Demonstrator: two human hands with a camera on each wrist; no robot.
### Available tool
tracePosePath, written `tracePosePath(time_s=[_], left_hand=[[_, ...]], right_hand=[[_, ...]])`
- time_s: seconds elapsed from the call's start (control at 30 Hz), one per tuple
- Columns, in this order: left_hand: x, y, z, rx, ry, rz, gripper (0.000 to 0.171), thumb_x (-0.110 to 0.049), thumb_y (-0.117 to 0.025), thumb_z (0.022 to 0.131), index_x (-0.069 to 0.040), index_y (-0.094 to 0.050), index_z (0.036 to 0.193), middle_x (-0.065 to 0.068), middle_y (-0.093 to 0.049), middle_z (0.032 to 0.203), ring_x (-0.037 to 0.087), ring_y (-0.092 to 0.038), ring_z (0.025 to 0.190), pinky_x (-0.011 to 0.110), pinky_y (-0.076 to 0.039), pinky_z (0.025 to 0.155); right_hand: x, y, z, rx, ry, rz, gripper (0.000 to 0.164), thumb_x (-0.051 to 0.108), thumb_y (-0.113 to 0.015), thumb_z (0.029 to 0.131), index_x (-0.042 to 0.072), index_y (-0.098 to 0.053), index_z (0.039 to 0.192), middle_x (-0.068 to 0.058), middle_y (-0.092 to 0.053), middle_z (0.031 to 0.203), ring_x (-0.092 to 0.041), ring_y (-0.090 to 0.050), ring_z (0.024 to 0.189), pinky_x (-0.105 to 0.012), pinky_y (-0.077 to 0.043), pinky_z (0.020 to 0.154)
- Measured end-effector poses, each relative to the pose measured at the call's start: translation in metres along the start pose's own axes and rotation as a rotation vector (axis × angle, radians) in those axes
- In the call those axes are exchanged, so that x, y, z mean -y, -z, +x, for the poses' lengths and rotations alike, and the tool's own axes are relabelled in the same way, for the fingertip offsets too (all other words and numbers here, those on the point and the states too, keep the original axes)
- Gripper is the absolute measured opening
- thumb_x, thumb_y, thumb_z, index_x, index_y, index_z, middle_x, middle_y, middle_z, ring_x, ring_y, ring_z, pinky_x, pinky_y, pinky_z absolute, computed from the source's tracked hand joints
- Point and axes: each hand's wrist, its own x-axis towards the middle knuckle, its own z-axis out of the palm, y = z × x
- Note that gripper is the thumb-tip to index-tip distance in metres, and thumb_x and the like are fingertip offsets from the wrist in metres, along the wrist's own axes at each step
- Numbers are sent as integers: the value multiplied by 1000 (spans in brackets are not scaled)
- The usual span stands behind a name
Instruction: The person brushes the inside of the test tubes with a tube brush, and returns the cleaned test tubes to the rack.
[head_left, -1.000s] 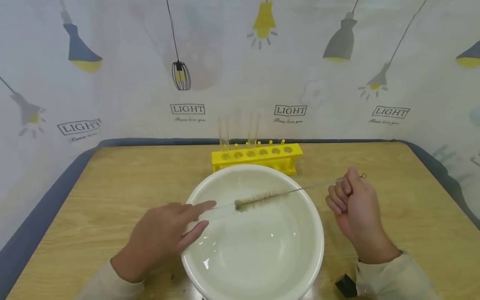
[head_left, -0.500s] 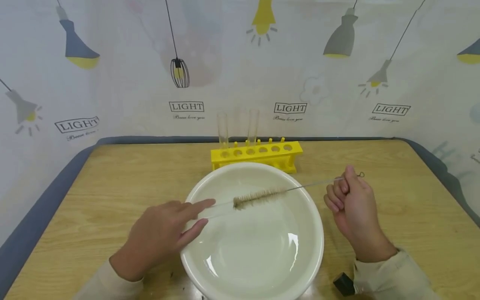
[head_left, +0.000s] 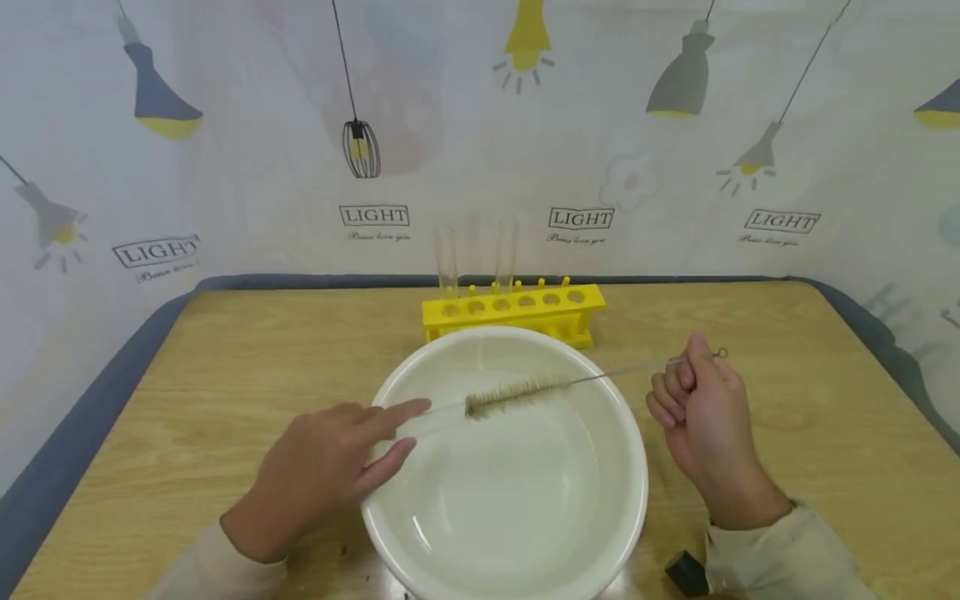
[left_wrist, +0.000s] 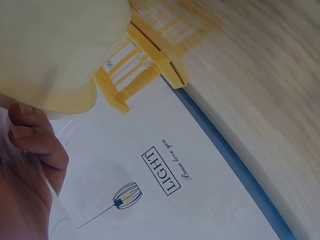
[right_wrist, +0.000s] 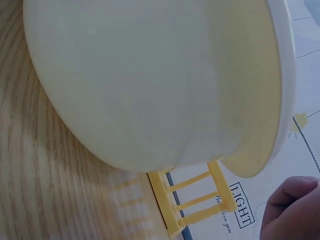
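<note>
Over the left side of a white basin (head_left: 637, 492), my left hand (head_left: 322, 471) holds a clear test tube (head_left: 442, 419) between thumb and fingers. The tube lies nearly level, its mouth pointing right. A test tube brush (head_left: 517, 396) with tan bristles is at that mouth, most of its bristles outside the tube. Right of the basin, my right hand (head_left: 712, 417) grips the brush's thin wire handle near its looped end. In the left wrist view, curled fingers (left_wrist: 37, 145) show beside the basin's rim. The right wrist view shows part of the right hand (right_wrist: 292, 210) and the wire (right_wrist: 307, 145).
Directly behind the basin stands a yellow test tube rack (head_left: 517, 310) with two upright clear tubes, one at the left (head_left: 446, 258) and another (head_left: 506, 254) near its middle. A small black block (head_left: 686, 573) is by the right sleeve on the wooden table (head_left: 172, 400).
The brush and right hand have shifted slightly left toward the tube. My left hand has stayed nearly still. Bright glints inside the basin have changed shape.
</note>
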Motion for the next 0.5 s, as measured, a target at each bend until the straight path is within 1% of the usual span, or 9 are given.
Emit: tracePosePath(time_s=[0.07, 0.17, 0.3, 0.5], left_hand=[[0, 0, 0, 11, 2, -4, 36, -39, -52, 89, -31, -58, 123, -7, -65, 68, 6, -52, 54, 20, -35, 43], [1, 0, 0, 22, 11, 1, 36, -40, -51, 89, -32, -57, 124, -6, -64, 67, 7, -51, 54, 21, -35, 43], [1, 0, 1, 13, 9, 3, 36, -40, -49, 90, -32, -57, 124, -6, -64, 67, 7, -52, 55, 21, -36, 43], [1, -1, 0, 2, -5, 9, 35, -41, -47, 91, -31, -58, 123, -6, -64, 66, 7, -52, 53, 20, -34, 42]], right_hand=[[0, 0, 0, -4, -4, -5, 44, 42, -34, 97, 13, -29, 64, 0, -18, 53, -18, -14, 45, -30, -10, 44], [-1, 1, 2, 13, -2, 1, 43, 41, -33, 97, 14, -29, 64, 0, -18, 53, -18, -14, 46, -29, -10, 45], [-1, 2, 4, 44, 1, 33, 42, 40, -32, 97, 14, -29, 65, -1, -17, 54, -17, -13, 46, -29, -9, 46], [-2, 3, 3, 31, -25, 26, 43, 41, -32, 97, 14, -29, 64, 0, -18, 54, -18, -13, 46, -29, -9, 46]])
